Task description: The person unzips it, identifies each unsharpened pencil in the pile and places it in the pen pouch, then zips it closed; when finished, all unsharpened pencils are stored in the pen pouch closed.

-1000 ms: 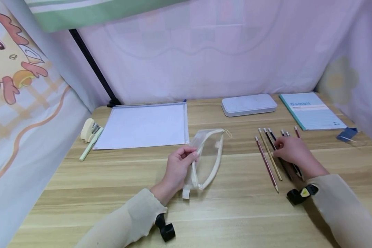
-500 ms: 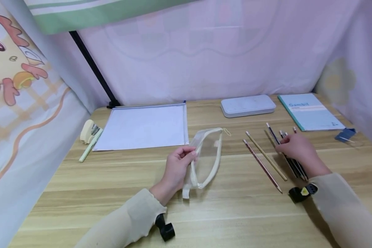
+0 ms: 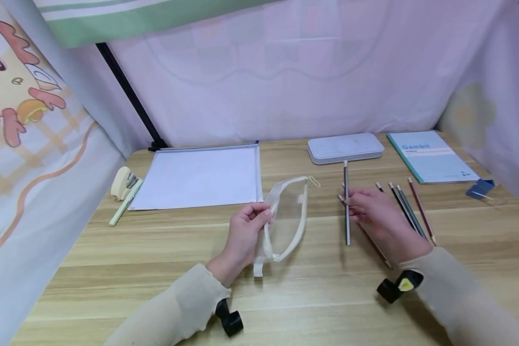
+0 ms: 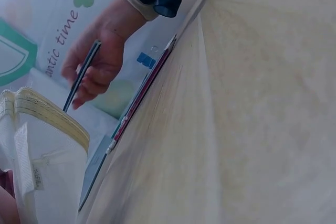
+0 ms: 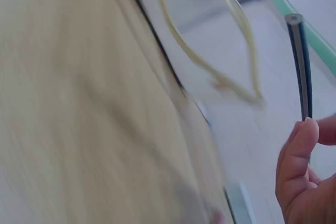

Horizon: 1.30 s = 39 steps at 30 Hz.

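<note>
Pinching one dark pencil (image 3: 346,202) between thumb and fingers, your right hand (image 3: 378,214) is holding it clear of the desk (image 3: 155,269), its length running away from you, just right of the mesh pouch (image 3: 287,218). Your left hand (image 3: 244,235) is gripping the pouch's near zipper edge and lifting it, apparently so the mouth is gaping toward the pencil (the left wrist view shows the cream zipper band standing open). Two pencils are lying partly under your right hand, and the remaining pencils (image 3: 408,206) are lying side by side just beyond it, within easy reach. The notebook (image 3: 432,156) and white case (image 3: 346,146) are sitting well behind.
</note>
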Motion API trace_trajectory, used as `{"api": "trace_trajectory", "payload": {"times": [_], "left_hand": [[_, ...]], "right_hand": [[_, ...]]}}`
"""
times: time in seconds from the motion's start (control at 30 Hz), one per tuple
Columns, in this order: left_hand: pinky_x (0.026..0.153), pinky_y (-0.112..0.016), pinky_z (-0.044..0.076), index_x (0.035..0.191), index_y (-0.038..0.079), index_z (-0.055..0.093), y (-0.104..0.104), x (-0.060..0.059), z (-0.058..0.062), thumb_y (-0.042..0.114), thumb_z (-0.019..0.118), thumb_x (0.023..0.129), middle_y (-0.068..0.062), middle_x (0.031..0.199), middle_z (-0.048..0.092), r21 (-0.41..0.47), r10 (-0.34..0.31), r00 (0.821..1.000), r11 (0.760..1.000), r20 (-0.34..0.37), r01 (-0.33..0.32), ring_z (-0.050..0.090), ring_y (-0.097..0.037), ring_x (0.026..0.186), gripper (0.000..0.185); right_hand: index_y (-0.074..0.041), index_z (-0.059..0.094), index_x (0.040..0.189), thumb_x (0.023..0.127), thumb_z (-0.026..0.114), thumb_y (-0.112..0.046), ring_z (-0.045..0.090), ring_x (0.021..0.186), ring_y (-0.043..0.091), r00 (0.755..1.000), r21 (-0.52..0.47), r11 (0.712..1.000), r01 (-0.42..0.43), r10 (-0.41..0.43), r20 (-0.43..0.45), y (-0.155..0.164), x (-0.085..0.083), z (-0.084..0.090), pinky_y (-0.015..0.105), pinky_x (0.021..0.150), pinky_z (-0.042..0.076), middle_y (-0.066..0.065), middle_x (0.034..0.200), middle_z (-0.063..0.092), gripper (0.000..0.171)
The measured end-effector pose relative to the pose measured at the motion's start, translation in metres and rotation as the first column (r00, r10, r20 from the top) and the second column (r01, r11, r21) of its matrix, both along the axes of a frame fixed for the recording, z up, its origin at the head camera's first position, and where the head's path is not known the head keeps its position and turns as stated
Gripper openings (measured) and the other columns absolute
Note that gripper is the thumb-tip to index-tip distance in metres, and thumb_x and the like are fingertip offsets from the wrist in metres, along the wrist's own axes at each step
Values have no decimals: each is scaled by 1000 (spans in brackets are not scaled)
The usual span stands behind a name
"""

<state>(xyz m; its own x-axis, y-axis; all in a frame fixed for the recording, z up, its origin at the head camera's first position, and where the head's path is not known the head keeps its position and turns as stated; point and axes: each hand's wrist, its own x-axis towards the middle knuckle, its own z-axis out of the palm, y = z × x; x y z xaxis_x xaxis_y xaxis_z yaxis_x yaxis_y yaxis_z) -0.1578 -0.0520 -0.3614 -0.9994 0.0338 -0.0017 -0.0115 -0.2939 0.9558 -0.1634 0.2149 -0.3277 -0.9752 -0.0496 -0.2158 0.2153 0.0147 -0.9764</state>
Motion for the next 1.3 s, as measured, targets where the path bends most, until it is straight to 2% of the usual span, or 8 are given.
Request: {"api": "trace_trajectory", "payload": {"times": [0.23, 0.37, 0.6, 0.9, 1.03, 1.17, 1.3], "left_hand": [[62, -18, 48, 97, -10, 60, 2, 0, -2, -5, 59, 84, 2, 74, 60, -1, -12, 1000, 1000, -7, 12, 55, -8, 65, 13], [61, -18, 48, 97, -13, 59, 6, 1, -4, -6, 60, 83, 2, 72, 60, -11, -22, 999, 1000, -23, 22, 55, -8, 65, 16], [61, -18, 49, 99, -16, 56, 12, 4, -5, -6, 60, 83, 3, 70, 60, -30, -30, 999, 999, -32, 29, 56, -7, 64, 19], [65, -18, 48, 99, -15, 57, 17, 6, -6, -7, 59, 83, 2, 73, 60, -18, -29, 998, 999, -60, 28, 55, -8, 67, 18], [65, -19, 49, 100, -14, 58, 17, 9, -5, -6, 60, 83, 2, 76, 61, -38, -57, 997, 998, -54, 55, 56, -9, 71, 19], [65, -19, 49, 101, -13, 59, 17, 9, -4, -4, 61, 84, 1, 77, 62, -50, -71, 996, 996, -50, 68, 57, -9, 73, 19], [64, -20, 49, 101, -13, 58, 15, 8, -2, -4, 60, 84, 1, 75, 61, -39, -61, 998, 997, -34, 60, 57, -9, 69, 19]], "right_hand": [[1, 44, 97, 84, 48, 4, 58, 60, 8, 1000, -107, 994, 7, -7, 0, -53, 2, -9, 21, 61, 53, 0, 72, 57, 13], [2, 44, 94, 84, 48, 7, 59, 58, 8, 1000, -165, 986, 18, -18, -2, -75, 0, -19, 21, 59, 54, 0, 68, 57, 12], [4, 45, 94, 82, 52, 8, 60, 56, 9, 998, -150, 988, 38, -29, 58, -103, 7, -30, 20, 57, 54, 2, 67, 59, 15], [1, 44, 86, 83, 51, 7, 59, 54, 8, 995, -162, 986, -38, 52, 84, -117, 12, -34, 19, 55, 53, 2, 66, 59, 10], [6, 47, 94, 87, 53, 2, 58, 56, 7, 991, -157, 986, -58, 75, 107, -118, 10, -38, 19, 57, 53, 3, 71, 59, 10], [16, 48, 111, 89, 53, -1, 61, 63, 8, 993, -126, 989, -78, 89, 83, -116, 8, -40, 20, 63, 54, 8, 82, 62, 28], [18, 46, 119, 87, 55, 0, 64, 69, 9, 994, -81, 993, -90, 94, 47, -107, 8, -38, 22, 68, 55, 14, 89, 64, 37]]}}
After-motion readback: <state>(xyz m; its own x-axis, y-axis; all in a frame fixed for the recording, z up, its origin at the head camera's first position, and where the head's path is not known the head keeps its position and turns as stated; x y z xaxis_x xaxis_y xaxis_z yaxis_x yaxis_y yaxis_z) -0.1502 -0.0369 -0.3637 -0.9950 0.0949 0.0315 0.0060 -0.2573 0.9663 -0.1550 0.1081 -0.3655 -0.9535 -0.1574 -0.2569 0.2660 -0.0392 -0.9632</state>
